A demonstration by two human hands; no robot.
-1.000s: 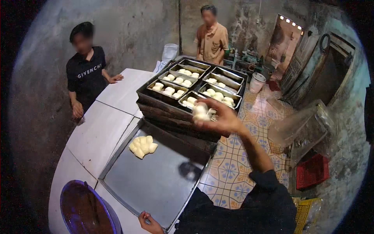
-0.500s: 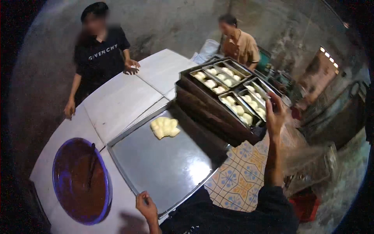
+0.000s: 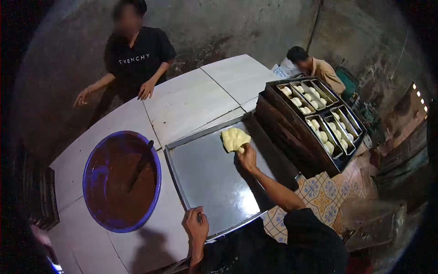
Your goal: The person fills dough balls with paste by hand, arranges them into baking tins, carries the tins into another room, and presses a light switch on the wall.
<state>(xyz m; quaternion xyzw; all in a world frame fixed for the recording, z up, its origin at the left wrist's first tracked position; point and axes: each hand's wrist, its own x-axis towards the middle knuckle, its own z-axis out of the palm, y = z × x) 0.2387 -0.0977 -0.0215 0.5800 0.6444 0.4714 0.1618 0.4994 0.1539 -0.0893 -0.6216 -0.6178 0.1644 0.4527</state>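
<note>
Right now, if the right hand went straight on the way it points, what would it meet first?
The pale dough, it seems; the right hand appears to touch its near edge.

Small bakery workroom; dough lump (image 3: 234,139) on metal tray (image 3: 205,182), dough-filled loaf tins (image 3: 337,152), tiled worktop (image 3: 182,102), stained walls (image 3: 219,32)

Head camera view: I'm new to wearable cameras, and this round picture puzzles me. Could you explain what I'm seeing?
There is no machine here: a person works bare-handed, wearing a downward-looking fisheye camera on the head, so straight edges bend. A metal tray sits at the white table, with a dough lump inside. The right hand touches the lump; whether it grips is unclear. The left hand is at the tray's near-left edge. To the left stands a blue-rimmed basin; to the right, a dark stack bears tins of dough.
</note>
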